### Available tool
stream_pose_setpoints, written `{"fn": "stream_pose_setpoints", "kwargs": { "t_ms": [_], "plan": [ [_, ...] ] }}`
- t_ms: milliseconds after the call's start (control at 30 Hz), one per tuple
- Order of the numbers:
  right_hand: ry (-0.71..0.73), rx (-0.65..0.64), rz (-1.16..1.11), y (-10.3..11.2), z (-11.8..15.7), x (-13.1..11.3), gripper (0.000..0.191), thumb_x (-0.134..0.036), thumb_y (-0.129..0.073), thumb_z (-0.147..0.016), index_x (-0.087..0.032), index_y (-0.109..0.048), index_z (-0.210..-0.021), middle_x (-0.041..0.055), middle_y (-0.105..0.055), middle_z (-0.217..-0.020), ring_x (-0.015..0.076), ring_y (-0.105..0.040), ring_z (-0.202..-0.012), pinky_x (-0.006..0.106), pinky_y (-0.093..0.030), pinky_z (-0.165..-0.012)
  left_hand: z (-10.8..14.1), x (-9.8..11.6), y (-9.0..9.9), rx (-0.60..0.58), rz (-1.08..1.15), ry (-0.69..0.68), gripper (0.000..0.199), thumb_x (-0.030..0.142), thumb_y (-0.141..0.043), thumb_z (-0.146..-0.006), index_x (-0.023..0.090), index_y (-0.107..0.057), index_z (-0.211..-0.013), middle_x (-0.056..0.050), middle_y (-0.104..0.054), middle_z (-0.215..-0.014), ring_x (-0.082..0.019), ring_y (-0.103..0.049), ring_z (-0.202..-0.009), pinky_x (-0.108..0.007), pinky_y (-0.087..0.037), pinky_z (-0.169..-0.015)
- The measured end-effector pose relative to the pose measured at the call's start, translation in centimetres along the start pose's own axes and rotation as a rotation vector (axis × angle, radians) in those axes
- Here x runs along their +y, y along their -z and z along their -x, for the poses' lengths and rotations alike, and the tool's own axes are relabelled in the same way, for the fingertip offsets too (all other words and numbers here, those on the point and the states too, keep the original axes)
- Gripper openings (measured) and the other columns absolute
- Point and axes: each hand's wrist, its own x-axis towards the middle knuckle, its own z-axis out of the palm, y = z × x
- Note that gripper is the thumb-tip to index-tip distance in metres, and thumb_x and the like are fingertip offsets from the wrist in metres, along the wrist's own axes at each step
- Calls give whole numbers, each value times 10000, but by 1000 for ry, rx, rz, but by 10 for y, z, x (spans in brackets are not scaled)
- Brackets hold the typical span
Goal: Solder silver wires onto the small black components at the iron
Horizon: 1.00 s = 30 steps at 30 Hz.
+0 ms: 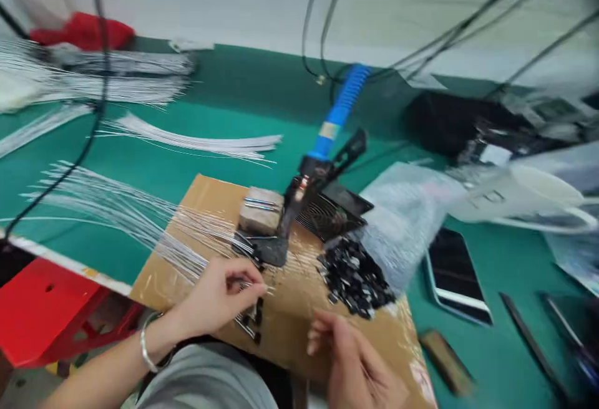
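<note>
My left hand (224, 297) is over the cardboard sheet (299, 359), thumb and forefinger pinched together; whatever lies between them is too small to make out. Thin white wires (187, 259) run up to it from the left, and some wires with black ends lie beneath and beside it. My right hand (355, 359), a little blurred, is low on the cardboard with curled fingertips close together. Any thing in those fingers cannot be made out. Just beyond it is a pile of small black parts (355, 278).
Past my hands stands a blue-handled soldering iron (339, 113) by a pale block (261, 211). More wire bundles (196, 141) lie on the green mat. At right are a clear plastic bag (397, 222), a phone (458, 275), and a white cup (519, 194). Black cables hang overhead.
</note>
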Motion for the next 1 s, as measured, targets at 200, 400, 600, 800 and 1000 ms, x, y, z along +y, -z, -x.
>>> {"fn": "stream_pose_setpoints", "kwargs": {
  "t_ms": [200,400,600,800,1000],
  "plan": [
    [-235,-30,-129,-41,3,-26,234,-401,-708,-919,-204,-830,-884,55,-660,-756,109,-582,-592,200,-485,-514,4,11,3,-25,-79,52,325,413,-604,-898,106,-684,-827,-23,-558,-661,-107,-350,-578,-246,-255,-539],
    [-285,-140,-180,-52,-4,-36,185,-369,-713,-920,-245,-842,-964,38,-650,-757,98,-578,-586,195,-475,-525,3,13,6,-14,-119,61,334,429,-605,-920,123,-690,-814,-15,-563,-655,-100,-320,-558,-255,-232,-526],
    [-398,-171,-327,-59,-4,-33,179,-418,-764,-876,-277,-846,-949,23,-634,-735,94,-576,-569,189,-477,-493,3,14,8,-40,-40,29,299,378,-599,-953,132,-681,-805,4,-549,-637,-92,-333,-555,-241,-234,-500],
    [-459,-164,-409,-62,-4,-34,162,-418,-801,-844,-280,-844,-918,4,-627,-717,67,-567,-542,166,-448,-485,3,17,8,-54,5,14,302,372,-590,-964,135,-659,-790,-17,-602,-679,-99,-412,-585,-232,-294,-516],
    [-490,-147,-422,-64,-6,-38,211,-434,-838,-797,-230,-830,-850,0,-630,-714,53,-557,-533,149,-446,-499,2,17,7,-69,15,60,336,431,-583,-964,134,-651,-822,-51,-643,-711,-124,-511,-616,-244,-334,-536]
  ]
}}
